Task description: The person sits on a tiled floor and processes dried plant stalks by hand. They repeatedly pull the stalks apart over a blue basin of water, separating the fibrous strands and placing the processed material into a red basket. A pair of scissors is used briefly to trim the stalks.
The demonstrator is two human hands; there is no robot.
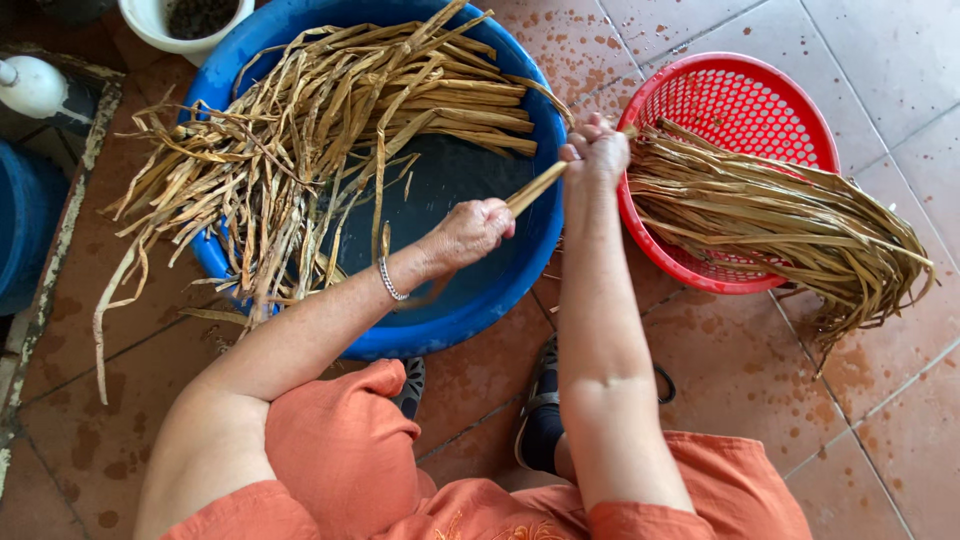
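My left hand (pixel 472 230) and my right hand (pixel 596 150) both grip one tan dried leaf strip (pixel 536 187), stretched between them over the rim of the blue basin (pixel 480 300). A heap of dried leaf strips (pixel 300 150) fills the far side of the basin and spills over its left rim. To the right, a bundle of straightened strips (pixel 780 215) lies across the red plastic basket (pixel 740 95), its tips hanging over the basket's right edge onto the tiles. My right hand is close to the butt end of that bundle.
Wet reddish floor tiles (pixel 760 380) surround the basins. A white bowl with dark contents (pixel 185 25) stands at the top left, a white bottle (pixel 35 88) and a blue container (pixel 25 225) at the left edge. My sandalled feet (pixel 540 420) are below the basin.
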